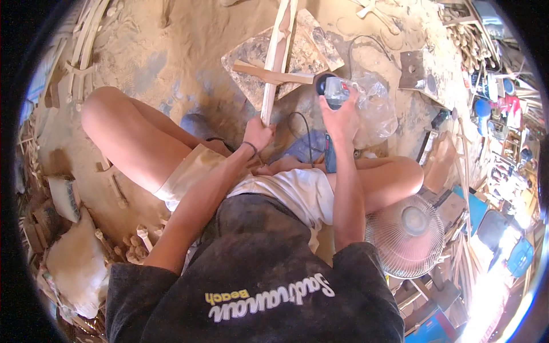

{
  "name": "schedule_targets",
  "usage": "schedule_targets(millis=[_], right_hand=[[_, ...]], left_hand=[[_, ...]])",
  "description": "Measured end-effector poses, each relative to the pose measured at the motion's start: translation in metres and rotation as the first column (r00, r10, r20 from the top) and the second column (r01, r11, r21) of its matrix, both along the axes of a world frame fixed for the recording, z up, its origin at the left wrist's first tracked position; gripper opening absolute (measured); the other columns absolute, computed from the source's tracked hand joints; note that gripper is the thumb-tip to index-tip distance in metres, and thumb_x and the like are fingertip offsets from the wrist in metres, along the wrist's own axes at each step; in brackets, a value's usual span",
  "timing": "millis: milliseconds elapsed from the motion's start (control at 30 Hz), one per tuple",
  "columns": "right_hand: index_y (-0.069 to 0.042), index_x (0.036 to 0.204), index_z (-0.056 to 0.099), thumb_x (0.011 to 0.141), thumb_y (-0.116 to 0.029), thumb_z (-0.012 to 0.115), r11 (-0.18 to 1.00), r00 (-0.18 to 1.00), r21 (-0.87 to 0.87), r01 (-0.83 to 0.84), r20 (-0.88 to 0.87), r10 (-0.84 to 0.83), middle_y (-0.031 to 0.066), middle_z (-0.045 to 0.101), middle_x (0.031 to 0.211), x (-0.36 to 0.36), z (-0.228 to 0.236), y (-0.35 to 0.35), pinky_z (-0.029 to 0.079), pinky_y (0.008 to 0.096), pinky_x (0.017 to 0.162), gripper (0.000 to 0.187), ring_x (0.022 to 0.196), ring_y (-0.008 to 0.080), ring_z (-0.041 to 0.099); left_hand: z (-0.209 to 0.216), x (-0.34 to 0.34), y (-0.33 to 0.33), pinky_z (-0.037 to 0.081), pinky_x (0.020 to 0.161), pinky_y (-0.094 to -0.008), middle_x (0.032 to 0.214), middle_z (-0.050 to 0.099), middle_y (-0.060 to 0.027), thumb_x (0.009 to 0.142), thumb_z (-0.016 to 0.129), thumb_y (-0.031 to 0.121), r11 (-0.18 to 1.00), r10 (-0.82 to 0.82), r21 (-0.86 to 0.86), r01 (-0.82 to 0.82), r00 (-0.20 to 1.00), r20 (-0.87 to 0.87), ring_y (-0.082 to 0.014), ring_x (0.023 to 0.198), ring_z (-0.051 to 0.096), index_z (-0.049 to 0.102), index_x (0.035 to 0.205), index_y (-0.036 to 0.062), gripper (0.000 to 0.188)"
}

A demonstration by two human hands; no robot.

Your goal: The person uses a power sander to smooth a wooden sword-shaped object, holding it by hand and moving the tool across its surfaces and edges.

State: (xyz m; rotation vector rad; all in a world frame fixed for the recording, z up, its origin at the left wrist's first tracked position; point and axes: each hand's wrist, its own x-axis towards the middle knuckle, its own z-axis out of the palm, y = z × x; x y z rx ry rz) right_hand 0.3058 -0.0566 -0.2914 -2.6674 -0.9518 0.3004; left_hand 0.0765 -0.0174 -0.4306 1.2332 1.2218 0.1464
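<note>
My left hand is closed round the near end of a long pale wooden piece, which stretches away from me. A shorter wooden crosspiece meets it at an angle, forming a cross shape. Beneath them lies a worn, stained board on the sandy ground. In my right hand is an angle grinder, with a grey head and a dark round front. That front sits at the crosspiece's right end; whether they touch I cannot tell. Part of the tool's body is hidden by my hand.
Beside my right knee stands a round fan with a wire cage. A clear plastic bag lies right of the grinder, near a wooden block. A dark cord curves behind. Several wooden sticks lie at the far left.
</note>
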Motion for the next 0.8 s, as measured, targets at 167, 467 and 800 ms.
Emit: schedule_targets(millis=[167,467,800], right_hand=[[-0.012,0.149,0.044,0.089,-0.047,0.084,0.999,0.998,-0.009,-0.043,-0.051,0.042,0.0305,0.078,0.106,-0.018,0.011,0.002,0.059,0.0577,0.091,0.08,0.102,0.0519,0.075],[-0.012,0.152,0.042,0.089,-0.047,0.084,0.951,0.936,-0.058,-0.303,-0.205,0.286,0.0306,0.078,0.104,-0.076,0.015,0.047,0.059,0.0588,0.087,0.084,0.098,0.0518,0.076],[-0.007,0.149,0.044,0.088,-0.045,0.084,0.825,0.813,-0.054,-0.563,-0.216,0.541,0.0288,0.079,0.1,-0.12,0.013,0.122,0.06,0.0581,0.084,0.082,0.094,0.05,0.077]], left_hand=[[0.001,-0.001,-0.005,0.06,0.069,-0.0462,0.069,0.074,-0.0172,0.09,0.075,0.019,0.998,0.041,0.042,-0.041,0.999,-0.002,-0.0301,0.067,0.078,0.072,0.097,-0.0056,0.025],[0.007,0.002,-0.004,0.061,0.081,-0.0516,0.086,0.078,-0.0251,0.089,0.076,0.02,0.998,0.019,0.061,-0.019,1.0,-0.013,-0.0445,0.086,0.079,0.071,0.112,-0.0069,0.036],[-0.011,0.007,-0.013,0.059,0.094,-0.0581,0.102,0.075,-0.0368,0.087,0.077,0.024,0.96,0.067,0.278,-0.028,0.989,-0.13,-0.0522,0.102,0.074,0.07,0.111,-0.0094,0.042]])
